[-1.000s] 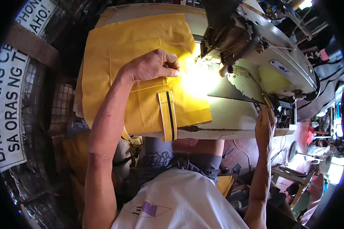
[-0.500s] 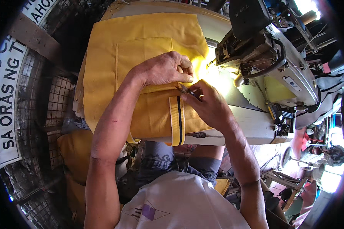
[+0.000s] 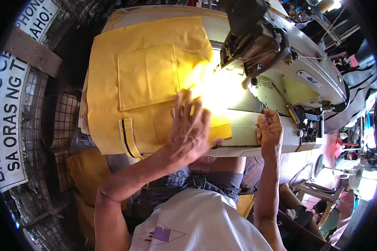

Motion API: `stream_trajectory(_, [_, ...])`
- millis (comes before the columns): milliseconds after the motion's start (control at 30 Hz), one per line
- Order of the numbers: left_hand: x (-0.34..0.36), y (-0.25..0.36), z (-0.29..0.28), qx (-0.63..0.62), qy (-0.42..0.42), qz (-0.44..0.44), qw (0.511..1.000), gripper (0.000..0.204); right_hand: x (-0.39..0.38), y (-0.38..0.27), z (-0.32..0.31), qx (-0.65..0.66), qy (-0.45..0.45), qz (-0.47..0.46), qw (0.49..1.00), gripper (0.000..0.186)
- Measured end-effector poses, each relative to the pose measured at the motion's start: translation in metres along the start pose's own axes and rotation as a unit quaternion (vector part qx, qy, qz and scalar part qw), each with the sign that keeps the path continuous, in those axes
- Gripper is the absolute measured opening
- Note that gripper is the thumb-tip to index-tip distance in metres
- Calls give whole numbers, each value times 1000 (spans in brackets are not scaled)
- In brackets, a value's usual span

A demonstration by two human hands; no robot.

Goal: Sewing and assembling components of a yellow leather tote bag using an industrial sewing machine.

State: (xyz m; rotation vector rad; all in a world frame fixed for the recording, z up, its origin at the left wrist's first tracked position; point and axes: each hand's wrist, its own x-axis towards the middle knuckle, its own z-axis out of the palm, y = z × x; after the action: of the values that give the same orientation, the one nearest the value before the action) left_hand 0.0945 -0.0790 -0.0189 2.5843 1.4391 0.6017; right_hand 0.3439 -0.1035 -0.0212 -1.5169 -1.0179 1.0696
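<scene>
A yellow fabric panel (image 3: 100, 83) lies on the sewing machine table, with a square pocket (image 3: 146, 75) stitched onto it. A short yellow strap (image 3: 128, 138) with a black stripe and pale edges hangs from its lower part over the near edge. My left hand (image 3: 190, 125) rests on the panel below the pocket, fingers spread and holding nothing. To its right, my right hand (image 3: 270, 131) is closed above the pale machine table, off the fabric. Its fingers are curled together; what they hold, if anything, is hidden.
The sewing machine head (image 3: 255, 46) stands at the upper right, its lamp glaring over the needle area. A screwdriver-like tool (image 3: 295, 113) lies by the machine's right end. Wire mesh (image 3: 33, 104) and signboards (image 3: 8, 125) border the left. More yellow fabric (image 3: 88, 171) hangs at lower left.
The fabric and its strap have shifted left. My left hand has opened and come down onto the lower fabric. My right hand, which held small snips at the fabric, has moved right over the table.
</scene>
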Motion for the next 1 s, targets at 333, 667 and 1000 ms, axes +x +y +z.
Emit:
stream_trajectory(333, [-36, -71, -17, -329, 203, -240, 891, 29, -7, -17, 66, -296, -68, -241, 922, 29])
stream_trajectory(667, [-43, -67, -27, -529, 332, -346, 701, 41, 17, -82, 180, -473, -145, -342, 799, 14])
stream_trajectory(1000, [-45, -67, -18, -530, 357, -295, 710, 36, 29, -63, 191, -446, -158, -324, 819, 11])
